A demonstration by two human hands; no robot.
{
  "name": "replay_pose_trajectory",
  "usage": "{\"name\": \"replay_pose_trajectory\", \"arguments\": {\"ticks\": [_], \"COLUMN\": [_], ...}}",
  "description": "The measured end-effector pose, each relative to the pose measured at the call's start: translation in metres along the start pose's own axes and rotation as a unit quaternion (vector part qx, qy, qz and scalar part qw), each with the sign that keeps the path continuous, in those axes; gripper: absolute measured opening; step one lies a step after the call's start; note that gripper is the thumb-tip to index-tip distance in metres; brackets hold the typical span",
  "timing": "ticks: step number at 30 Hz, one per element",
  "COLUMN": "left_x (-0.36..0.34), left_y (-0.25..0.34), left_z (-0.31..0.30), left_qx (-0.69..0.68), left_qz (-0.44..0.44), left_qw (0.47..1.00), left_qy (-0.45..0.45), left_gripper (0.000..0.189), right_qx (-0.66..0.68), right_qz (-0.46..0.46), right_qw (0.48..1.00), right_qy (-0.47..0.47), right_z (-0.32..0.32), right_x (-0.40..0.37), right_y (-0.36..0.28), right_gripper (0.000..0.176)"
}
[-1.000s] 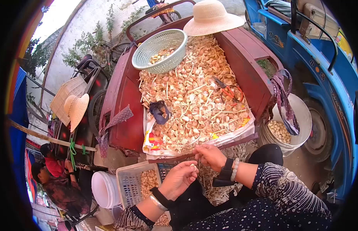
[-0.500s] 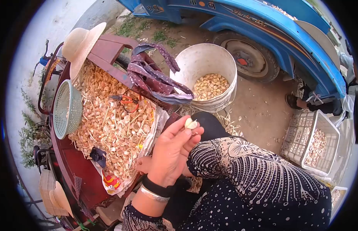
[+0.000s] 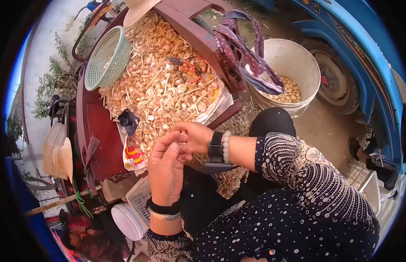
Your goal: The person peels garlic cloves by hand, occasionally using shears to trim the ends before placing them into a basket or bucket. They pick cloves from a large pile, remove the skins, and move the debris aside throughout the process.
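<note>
My left hand [image 3: 167,166], with a black band and silver bangle at its wrist, is raised before the near edge of the garlic pile [image 3: 168,87]. Its thumb and fingers are curled together, with a small pale bit at the tips too tiny to name. Against those fingertips, my right hand [image 3: 195,136] reaches in from the right, wearing a dark band and a beaded bracelet. Its fingers are bent and partly hidden behind the left ones; what they hold does not show. Garlic bulbs, stalks and skins make up the pile.
Red-handled clippers [image 3: 190,70] and a dark cloth scrap [image 3: 129,121] lie on the pile. A green basket [image 3: 108,59] stands at its left. Right of the maroon frame [image 3: 190,24] stands a white bucket [image 3: 299,56] of cloves, beside a blue vehicle [image 3: 364,65].
My left hand has moved left and down from near the bucket; the garlic clove it held no longer shows. My right hand has come up from behind it to meet its fingertips. The view has shifted.
</note>
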State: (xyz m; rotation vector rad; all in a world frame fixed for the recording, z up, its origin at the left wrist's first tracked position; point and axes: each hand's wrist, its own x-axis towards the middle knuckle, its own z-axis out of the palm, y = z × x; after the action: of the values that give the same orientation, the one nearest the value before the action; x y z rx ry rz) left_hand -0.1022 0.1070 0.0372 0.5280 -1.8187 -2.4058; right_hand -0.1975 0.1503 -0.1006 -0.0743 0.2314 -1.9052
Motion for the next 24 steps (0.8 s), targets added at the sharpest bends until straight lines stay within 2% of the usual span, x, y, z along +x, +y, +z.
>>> {"name": "replay_pose_trajectory", "arguments": {"ticks": [1, 2, 3, 5, 7, 9, 11, 13, 15, 16, 17, 19, 21, 23, 24], "left_x": [-0.01, -0.02, -0.029, -0.044, -0.055, -0.059, -0.054, -0.047, -0.036, -0.033, -0.031, -0.026, -0.03, -0.039, -0.047], "left_y": [0.001, 0.002, -0.002, -0.022, -0.032, -0.041, -0.045, -0.051, -0.057, -0.053, -0.055, -0.06, -0.059, -0.055, -0.046], "left_z": [-0.019, -0.026, -0.043, -0.086, -0.095, -0.095, -0.083, -0.077, -0.074, -0.073, -0.075, -0.079, -0.088, -0.097, -0.098], "left_qx": [0.008, 0.005, 0.0, 0.004, 0.002, 0.055, 0.108, 0.25, 0.312, 0.395, 0.394, 0.45, 0.468, 0.352, 0.334], "left_qz": [0.035, 0.042, 0.051, 0.041, 0.038, 0.023, 0.044, 0.114, 0.173, 0.187, 0.186, 0.199, 0.205, 0.161, 0.15], "left_qw": [0.998, 0.996, 0.993, 0.984, 0.979, 0.981, 0.978, 0.949, 0.921, 0.886, 0.886, 0.855, 0.845, 0.907, 0.91], "left_qy": [0.043, 0.083, 0.106, 0.172, 0.202, 0.185, 0.174, 0.155, 0.156, 0.153, 0.158, 0.162, 0.159, 0.165, 0.193], "left_gripper": [0.022, 0.021, 0.021, 0.021, 0.022, 0.024, 0.03, 0.031, 0.032, 0.032, 0.032, 0.03, 0.025, 0.019, 0.018], "right_qx": [0.065, 0.061, 0.052, 0.063, 0.061, 0.061, 0.074, 0.07, 0.057, 0.064, 0.062, -0.036, -0.046, -0.04, -0.094], "right_qz": [-0.004, 0.021, 0.017, 0.03, 0.045, 0.054, 0.061, 0.075, 0.084, 0.089, 0.094, 0.077, 0.088, 0.126, 0.132], "right_qw": [0.993, 0.997, 0.997, 0.996, 0.996, 0.995, 0.995, 0.995, 0.995, 0.994, 0.994, 0.996, 0.995, 0.989, 0.984], "right_qy": [0.095, 0.051, 0.056, 0.06, 0.055, 0.054, 0.009, -0.002, -0.019, -0.011, -0.01, -0.02, -0.015, -0.068, -0.075], "right_z": [0.016, 0.01, 0.023, 0.026, 0.03, 0.036, 0.043, 0.042, 0.042, 0.05, 0.048, 0.05, 0.054, 0.055, 0.055], "right_x": [0.0, 0.013, -0.008, -0.011, -0.013, -0.014, -0.014, -0.01, -0.005, -0.006, -0.003, 0.001, -0.003, -0.004, -0.005], "right_y": [0.0, 0.014, -0.002, 0.001, 0.006, 0.011, 0.017, 0.023, 0.027, 0.03, 0.036, 0.046, 0.052, 0.055, 0.056], "right_gripper": [0.029, 0.033, 0.043, 0.049, 0.053, 0.056, 0.058, 0.063, 0.063, 0.063, 0.063, 0.067, 0.067, 0.063, 0.065]}}
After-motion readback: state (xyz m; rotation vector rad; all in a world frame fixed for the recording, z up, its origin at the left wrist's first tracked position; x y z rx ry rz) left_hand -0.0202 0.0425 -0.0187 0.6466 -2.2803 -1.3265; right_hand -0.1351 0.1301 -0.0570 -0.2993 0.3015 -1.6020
